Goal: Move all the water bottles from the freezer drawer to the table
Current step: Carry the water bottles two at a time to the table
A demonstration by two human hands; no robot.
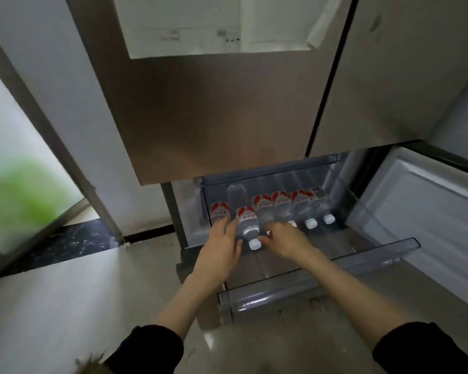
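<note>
Several clear water bottles with red-and-white labels and white caps lie side by side in the open freezer drawer (319, 288), caps toward me. My left hand (223, 240) grips one water bottle (247, 224) from its left side; this bottle sits nearer me than the row. My right hand (283, 238) reaches in just right of it, fingers curled over the neck of the neighbouring bottle (264, 207), whose cap is hidden. Three more bottles (301, 205) lie to the right, and another bottle (219, 211) lies at the far left, partly behind my left fingers.
The closed fridge door (214, 117) hangs right above the drawer. An open lower door (427, 211) stands to the right. The drawer's clear front rim juts toward me over a pale tiled floor (65, 306). A glass door (16, 171) is at the left.
</note>
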